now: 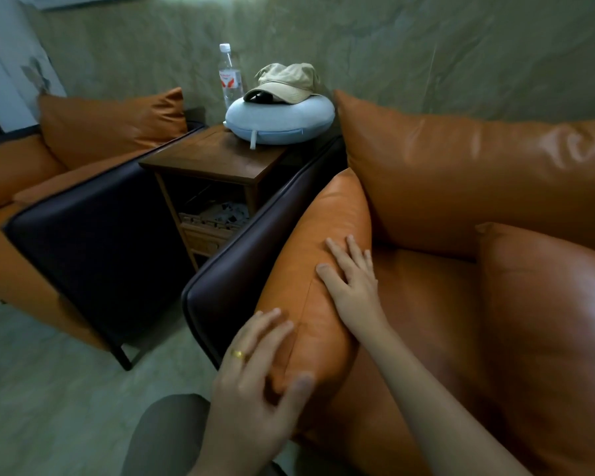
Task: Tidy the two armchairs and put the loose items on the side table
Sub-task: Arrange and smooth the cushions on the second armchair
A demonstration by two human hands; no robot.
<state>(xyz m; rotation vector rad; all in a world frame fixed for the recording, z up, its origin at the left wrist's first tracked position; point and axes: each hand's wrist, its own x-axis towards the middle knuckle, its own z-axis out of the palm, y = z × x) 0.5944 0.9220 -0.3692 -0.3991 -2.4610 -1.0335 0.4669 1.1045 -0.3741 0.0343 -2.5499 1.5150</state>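
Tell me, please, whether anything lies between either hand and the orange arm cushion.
Nothing visible does. The left hand rests on the arm cushion at its near end, and the right hand lies flat on its top.

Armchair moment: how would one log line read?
left hand on cushion | right hand flat on cushion | cap on pillow | pillow, bottle on table

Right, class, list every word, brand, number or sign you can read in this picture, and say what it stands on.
None can be read.
Water bottle: label with a red mark and small print, too blurred to read.
Clutter on the lower shelf of the side table: too small and dim to read.
Cap, neck pillow: no writing shows.
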